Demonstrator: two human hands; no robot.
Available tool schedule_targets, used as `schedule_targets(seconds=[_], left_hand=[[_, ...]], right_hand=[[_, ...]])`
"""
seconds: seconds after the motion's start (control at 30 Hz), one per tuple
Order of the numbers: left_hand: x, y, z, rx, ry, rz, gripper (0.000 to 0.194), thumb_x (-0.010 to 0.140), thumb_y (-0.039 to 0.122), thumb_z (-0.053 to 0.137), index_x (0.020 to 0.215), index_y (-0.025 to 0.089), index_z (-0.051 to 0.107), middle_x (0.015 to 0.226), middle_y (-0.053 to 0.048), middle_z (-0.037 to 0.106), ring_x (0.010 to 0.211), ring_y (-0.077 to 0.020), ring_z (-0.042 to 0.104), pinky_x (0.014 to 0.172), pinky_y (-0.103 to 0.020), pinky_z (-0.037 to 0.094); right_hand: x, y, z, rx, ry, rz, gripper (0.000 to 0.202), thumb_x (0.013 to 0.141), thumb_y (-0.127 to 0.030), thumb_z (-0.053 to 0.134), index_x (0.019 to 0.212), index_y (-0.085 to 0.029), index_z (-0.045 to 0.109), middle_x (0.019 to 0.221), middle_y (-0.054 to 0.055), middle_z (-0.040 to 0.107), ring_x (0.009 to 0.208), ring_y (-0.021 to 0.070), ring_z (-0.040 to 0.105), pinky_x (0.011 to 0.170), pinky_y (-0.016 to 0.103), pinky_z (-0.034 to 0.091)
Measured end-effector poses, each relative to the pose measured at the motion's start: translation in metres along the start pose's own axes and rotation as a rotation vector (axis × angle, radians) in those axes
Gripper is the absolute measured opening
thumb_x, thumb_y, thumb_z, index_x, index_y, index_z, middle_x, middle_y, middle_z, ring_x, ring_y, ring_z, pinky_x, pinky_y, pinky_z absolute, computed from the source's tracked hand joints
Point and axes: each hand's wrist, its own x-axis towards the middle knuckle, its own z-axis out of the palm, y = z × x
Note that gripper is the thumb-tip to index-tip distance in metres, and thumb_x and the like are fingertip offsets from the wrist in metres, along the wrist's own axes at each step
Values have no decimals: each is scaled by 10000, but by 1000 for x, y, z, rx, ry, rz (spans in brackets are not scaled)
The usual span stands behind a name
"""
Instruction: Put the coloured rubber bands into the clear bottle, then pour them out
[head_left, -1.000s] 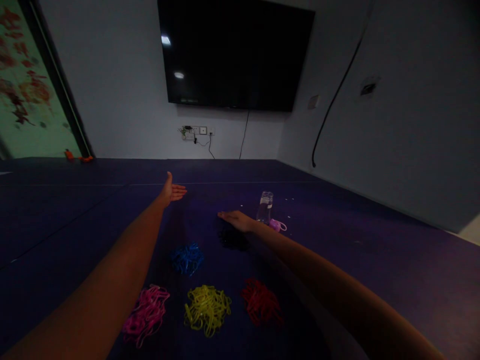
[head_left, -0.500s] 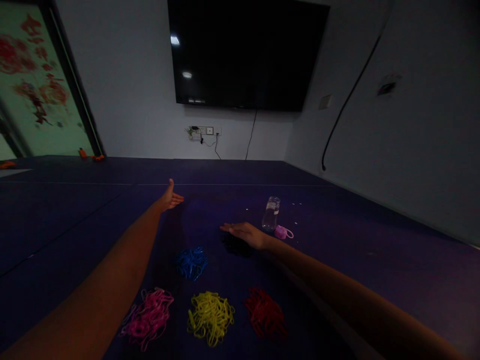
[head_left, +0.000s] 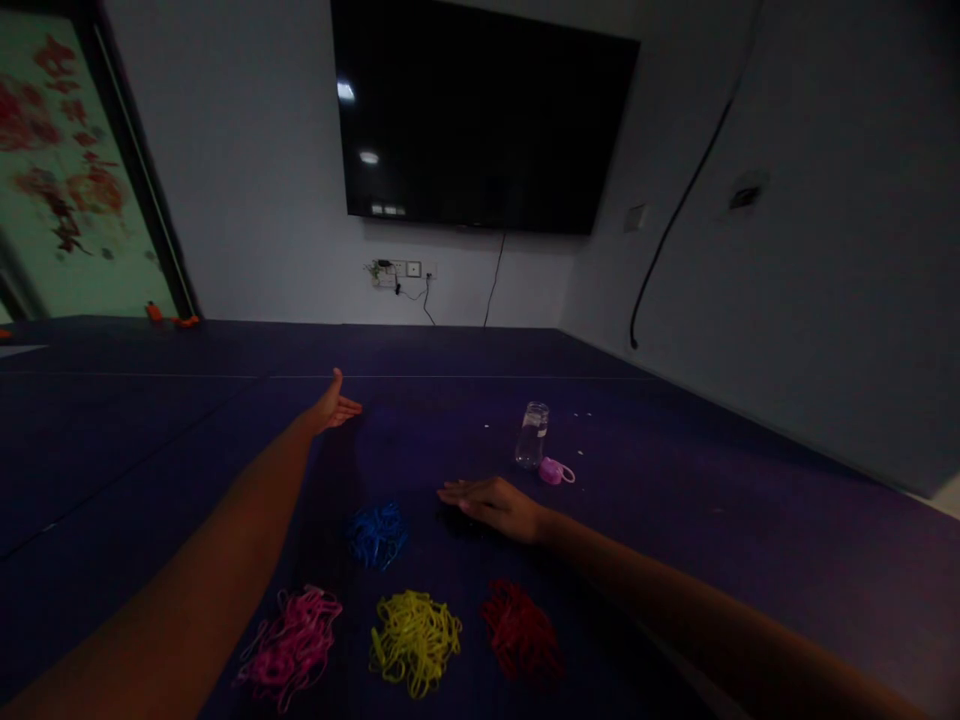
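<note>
In dim light, a wide black screen [head_left: 487,115] hangs on the pale far wall [head_left: 255,200], above sockets [head_left: 405,269] with cords. A dark-framed panel [head_left: 64,170] with red markings stands far left; a dark cable [head_left: 679,210] trails down the right wall [head_left: 847,300].

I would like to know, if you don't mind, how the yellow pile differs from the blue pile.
The yellow pile lies nearer the camera; the blue pile lies farther away. The yellow pile stands out brightly, whereas the blue pile is darker and blends into the purple surface. The yellow pile also looks larger in the picture than the blue pile. Both are loose tangles of thin loops.
</note>
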Motion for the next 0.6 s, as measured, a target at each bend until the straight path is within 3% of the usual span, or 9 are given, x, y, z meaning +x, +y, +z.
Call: schedule_targets(seconds=[0.17, 0.4, 0.6], left_hand=[[0, -1, 0, 9, -3, 5, 998, 644, 853, -23, 741, 164, 693, 1081, -251, 652, 1163, -352, 526, 838, -397, 483], [1, -2, -1, 11, -3, 27, 980, 633, 860, -14, 732, 185, 689, 1014, -244, 681, 1129, -358, 552, 803, -410, 498], [4, 6, 7, 29, 49, 98, 925, 656, 866, 109, 840, 158, 675, 1109, -266, 635, 1182, -395, 494, 821, -447, 481]], right_hand=[[4, 10, -3, 62, 98, 85, 641, 893, -625, 258, 1255, -182, 547, 1325, 96, 514, 1261, 211, 433, 1085, 399, 275], [0, 1, -4, 96, 74, 104, 666, 900, -634, 176, 1256, -212, 549, 1323, 66, 525, 1262, 210, 431, 1090, 401, 262], [27, 1, -30, -156, 240, 45, 626, 928, -578, 149, 1363, -215, 415, 1422, 86, 398, 1343, 210, 296, 1113, 448, 183]])
